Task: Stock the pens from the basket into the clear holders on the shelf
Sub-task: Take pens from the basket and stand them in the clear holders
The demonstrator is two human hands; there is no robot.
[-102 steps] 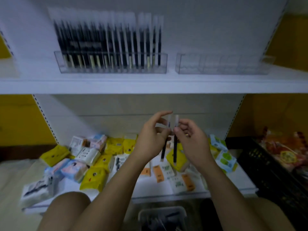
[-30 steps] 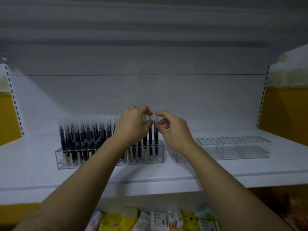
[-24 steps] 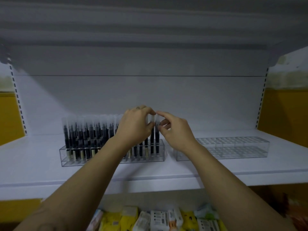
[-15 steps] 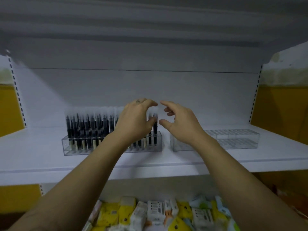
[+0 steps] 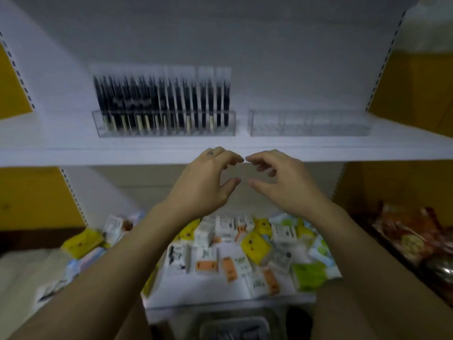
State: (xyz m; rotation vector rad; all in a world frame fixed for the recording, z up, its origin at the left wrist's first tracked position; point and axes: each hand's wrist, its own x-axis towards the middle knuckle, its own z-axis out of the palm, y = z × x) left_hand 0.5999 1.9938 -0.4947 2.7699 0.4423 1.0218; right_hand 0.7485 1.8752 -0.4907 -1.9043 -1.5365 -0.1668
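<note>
Head view: A person's left hand (image 5: 206, 182) and right hand (image 5: 279, 185) hang side by side just below the front edge of the white shelf (image 5: 73, 149). Both are empty, fingers loosely curled, thumbs and forefingers apart, the two hands' fingertips nearly meeting. Neither hand touches anything.

On the shelf above, the left holder (image 5: 171, 133) stands packed with upright black pens (image 5: 161, 96), row on row out to its right end. It looks full or nearly so, though motion blur hides any free slots. Just beside it, the right holder (image 5: 310, 123) shows no pens.

Well below the hands, at the bottom edge of the frame between the forearms, sits a pale container that is probably the basket (image 5: 235, 327). It is too blurred to show its contents. Small packets (image 5: 255, 244) in yellow, white and green litter the lower shelf, and a dark crate (image 5: 416, 236) of wrapped goods sits to the right.

The step in hand appears to be the trip between loads, with nothing carried. The next move likely calls for reaching down to the basket, pinching up more pens and lifting them clear of the shelf edge. Those pens should probably start the right holder, dropped upright, one per slot.
</note>
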